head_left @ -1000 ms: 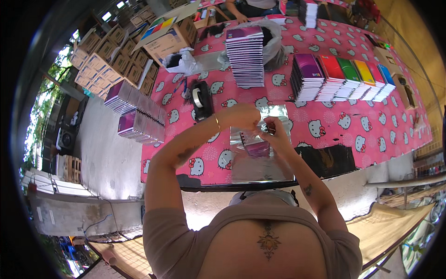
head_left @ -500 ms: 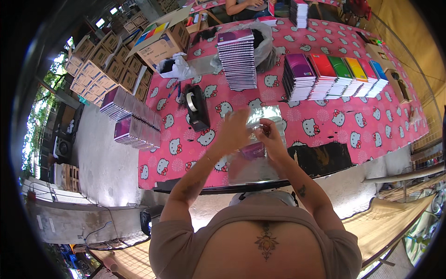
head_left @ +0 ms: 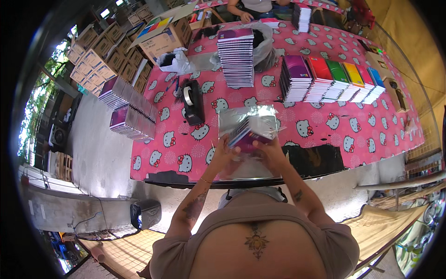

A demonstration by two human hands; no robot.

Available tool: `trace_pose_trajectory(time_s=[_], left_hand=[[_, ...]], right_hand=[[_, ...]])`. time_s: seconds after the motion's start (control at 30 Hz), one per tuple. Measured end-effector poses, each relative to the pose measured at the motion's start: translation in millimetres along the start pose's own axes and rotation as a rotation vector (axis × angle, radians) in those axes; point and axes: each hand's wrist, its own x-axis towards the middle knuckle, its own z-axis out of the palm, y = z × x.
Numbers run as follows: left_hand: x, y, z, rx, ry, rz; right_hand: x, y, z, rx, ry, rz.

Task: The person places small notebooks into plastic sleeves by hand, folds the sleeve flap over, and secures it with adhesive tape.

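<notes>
Both of my hands grip a small bundle of spiral notebooks [head_left: 253, 131] with a purple cover, tilted up on its edge. My left hand [head_left: 225, 152] closes on its near left side, thumb on the cover. On the near right side, my right hand [head_left: 271, 152] grips it, thumb also over the cover. Under the bundle lies a shiny clear plastic sheet [head_left: 227, 115]. The bundle is a little blurred, so I cannot tell whether plastic wraps it. To the left stands a black tape dispenser [head_left: 194, 109] with a roll of tape.
Beyond my hands rises a tall notebook stack [head_left: 235, 60] beside a plastic bag [head_left: 265, 46]. Coloured notebook stacks [head_left: 320, 76] line the right. Wrapped notebooks [head_left: 132, 122] sit at the left edge, cartons [head_left: 165, 42] behind. A black patch [head_left: 316, 159] lies near right. Another person's hand [head_left: 246, 17] is across the table.
My hands have come down toward me and now grip the bundle's two sides. The bundle, earlier mostly hidden under my hands, is tipped up. The person opposite has moved their hands apart.
</notes>
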Motion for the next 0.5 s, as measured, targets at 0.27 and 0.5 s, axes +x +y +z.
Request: trace_pose_trajectory(time_s=[0.27,0.5], left_hand=[[26,70,17,0.404,-0.029,0.213],[83,42,-96,0.645,0.540,0.180]], right_hand=[[26,-27,-30,-0.533,-0.115,-0.107],[-11,-104,49,-1.174,-0.006,-0.642]])
